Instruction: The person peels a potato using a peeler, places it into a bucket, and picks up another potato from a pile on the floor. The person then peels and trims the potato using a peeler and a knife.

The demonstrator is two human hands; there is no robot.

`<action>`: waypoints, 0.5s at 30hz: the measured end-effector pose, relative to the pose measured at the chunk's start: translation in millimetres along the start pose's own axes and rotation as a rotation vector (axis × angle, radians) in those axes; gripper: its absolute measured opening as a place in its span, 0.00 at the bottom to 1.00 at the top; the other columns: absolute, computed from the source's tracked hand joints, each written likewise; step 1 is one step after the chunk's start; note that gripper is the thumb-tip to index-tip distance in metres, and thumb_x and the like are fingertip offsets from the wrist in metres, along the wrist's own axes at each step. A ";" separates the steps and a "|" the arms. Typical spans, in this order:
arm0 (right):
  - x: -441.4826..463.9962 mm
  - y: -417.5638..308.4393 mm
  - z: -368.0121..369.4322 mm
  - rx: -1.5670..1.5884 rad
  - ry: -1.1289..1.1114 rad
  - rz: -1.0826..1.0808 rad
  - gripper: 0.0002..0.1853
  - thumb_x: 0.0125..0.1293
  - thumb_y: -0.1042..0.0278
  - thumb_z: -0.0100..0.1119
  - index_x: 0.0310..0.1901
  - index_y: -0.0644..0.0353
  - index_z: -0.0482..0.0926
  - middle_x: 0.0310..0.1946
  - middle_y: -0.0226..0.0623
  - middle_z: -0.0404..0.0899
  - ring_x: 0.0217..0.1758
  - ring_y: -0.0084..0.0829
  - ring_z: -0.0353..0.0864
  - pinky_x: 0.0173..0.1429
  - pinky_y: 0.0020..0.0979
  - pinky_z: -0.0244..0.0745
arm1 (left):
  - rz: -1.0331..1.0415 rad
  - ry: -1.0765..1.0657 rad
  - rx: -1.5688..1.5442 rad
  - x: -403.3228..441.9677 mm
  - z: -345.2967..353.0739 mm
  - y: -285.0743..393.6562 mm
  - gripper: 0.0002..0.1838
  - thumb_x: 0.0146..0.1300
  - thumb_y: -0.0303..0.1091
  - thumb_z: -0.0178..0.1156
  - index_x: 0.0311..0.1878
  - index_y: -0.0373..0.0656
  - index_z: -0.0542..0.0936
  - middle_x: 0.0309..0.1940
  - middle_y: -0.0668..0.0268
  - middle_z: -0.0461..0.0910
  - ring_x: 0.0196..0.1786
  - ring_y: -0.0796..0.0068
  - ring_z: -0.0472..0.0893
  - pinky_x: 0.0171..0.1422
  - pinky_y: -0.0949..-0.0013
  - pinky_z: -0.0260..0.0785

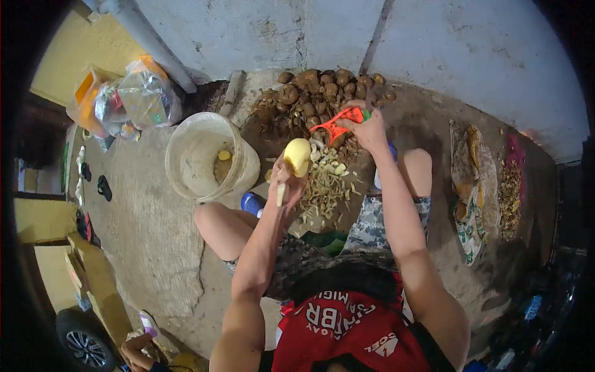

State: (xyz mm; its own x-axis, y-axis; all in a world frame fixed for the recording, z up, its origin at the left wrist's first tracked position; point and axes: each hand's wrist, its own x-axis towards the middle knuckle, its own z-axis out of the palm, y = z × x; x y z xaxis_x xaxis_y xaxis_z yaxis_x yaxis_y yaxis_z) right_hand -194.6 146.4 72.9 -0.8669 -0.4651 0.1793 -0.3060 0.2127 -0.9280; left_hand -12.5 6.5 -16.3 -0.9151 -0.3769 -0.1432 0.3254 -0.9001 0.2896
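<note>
My left hand (286,185) is closed around a pale yellow peeled potato (297,155), holding it above the ground. A light strip of peel (281,194) clings to that hand near the wrist. In my right hand (370,131) is an orange peeler (336,126), held up and to the right of the potato, apart from it. Below and between the hands lies a pile of pale peelings (328,189). Beyond them, a heap of brown unpeeled potatoes (310,93) rests on the floor by the wall.
A whitish bucket (248,162) stands left of my hands, with a yellow piece (224,155) inside. Plastic bags (139,99) sit at the upper left. Crumpled sacks (474,186) lie on the right. Another person's foot (149,323) shows at the lower left, near a car wheel (85,342).
</note>
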 end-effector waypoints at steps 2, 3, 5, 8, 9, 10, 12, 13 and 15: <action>-0.7 10.5 -3.0 -0.110 0.025 -0.015 0.28 0.45 0.59 0.81 0.46 0.62 0.81 0.42 0.35 0.84 0.45 0.27 0.82 0.52 0.32 0.77 | -0.008 -0.126 0.106 -1.1 10.9 13.1 0.40 0.52 0.37 0.74 0.65 0.37 0.67 0.59 0.57 0.74 0.59 0.64 0.77 0.65 0.62 0.72; -0.3 12.5 -3.5 -0.117 0.021 -0.012 0.28 0.45 0.59 0.81 0.46 0.62 0.81 0.42 0.35 0.84 0.45 0.27 0.82 0.52 0.32 0.77 | -0.018 -0.246 0.207 -5.8 32.3 20.3 0.41 0.52 0.39 0.74 0.66 0.37 0.66 0.60 0.56 0.74 0.59 0.63 0.77 0.65 0.62 0.72; 1.1 15.6 -0.8 -0.111 -0.029 -0.041 0.27 0.45 0.60 0.81 0.46 0.62 0.81 0.42 0.36 0.84 0.45 0.26 0.81 0.52 0.32 0.77 | 0.004 -0.271 0.245 -6.9 50.1 28.5 0.42 0.53 0.41 0.73 0.68 0.38 0.64 0.61 0.55 0.73 0.59 0.63 0.77 0.65 0.61 0.72; 0.1 30.2 -0.1 0.057 -0.029 0.010 0.27 0.45 0.60 0.81 0.46 0.61 0.81 0.42 0.37 0.84 0.44 0.26 0.81 0.51 0.31 0.76 | -0.055 -0.052 0.160 -2.9 46.1 29.6 0.37 0.61 0.44 0.67 0.68 0.39 0.64 0.60 0.54 0.72 0.59 0.60 0.77 0.64 0.60 0.73; 3.4 29.7 -1.4 0.058 -0.030 0.005 0.27 0.45 0.60 0.81 0.46 0.61 0.81 0.42 0.37 0.84 0.44 0.26 0.81 0.51 0.31 0.76 | -0.051 -0.055 0.161 -1.4 46.3 30.7 0.37 0.61 0.44 0.67 0.68 0.39 0.64 0.60 0.54 0.72 0.59 0.60 0.77 0.64 0.60 0.73; 4.3 30.8 -2.8 0.035 -0.045 0.058 0.27 0.45 0.60 0.81 0.46 0.61 0.81 0.41 0.37 0.84 0.43 0.25 0.81 0.51 0.31 0.76 | -0.020 -0.044 0.171 -1.0 43.5 30.6 0.35 0.63 0.45 0.65 0.68 0.39 0.64 0.59 0.55 0.73 0.57 0.60 0.77 0.63 0.61 0.74; -6.1 28.3 -4.1 0.012 -0.056 0.127 0.27 0.45 0.61 0.81 0.45 0.61 0.81 0.41 0.37 0.84 0.43 0.25 0.81 0.51 0.31 0.76 | 0.058 -0.048 0.162 3.6 32.6 25.6 0.30 0.68 0.48 0.59 0.64 0.38 0.66 0.55 0.57 0.74 0.52 0.61 0.78 0.61 0.61 0.75; -10.2 15.2 -2.8 -0.061 -0.022 0.085 0.26 0.45 0.61 0.81 0.45 0.62 0.81 0.39 0.36 0.84 0.42 0.25 0.81 0.50 0.32 0.76 | 0.058 -0.046 0.160 3.3 23.6 24.6 0.30 0.68 0.48 0.59 0.64 0.38 0.66 0.55 0.57 0.74 0.52 0.61 0.78 0.61 0.61 0.75; -6.6 11.2 1.9 -0.128 0.006 0.025 0.26 0.45 0.61 0.81 0.45 0.62 0.81 0.38 0.36 0.84 0.42 0.26 0.81 0.50 0.32 0.76 | -0.077 0.193 0.143 5.0 12.4 30.8 0.30 0.70 0.57 0.51 0.63 0.40 0.69 0.50 0.57 0.76 0.47 0.63 0.79 0.46 0.67 0.80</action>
State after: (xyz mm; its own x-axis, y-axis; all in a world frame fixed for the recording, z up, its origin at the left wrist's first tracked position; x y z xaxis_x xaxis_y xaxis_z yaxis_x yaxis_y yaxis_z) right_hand -191.6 150.3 60.7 -0.8771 -0.4533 0.1585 -0.3313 0.3323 -0.8831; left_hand -10.0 -20.4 3.6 -0.8689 -0.3559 -0.3441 0.2071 -0.8927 0.4002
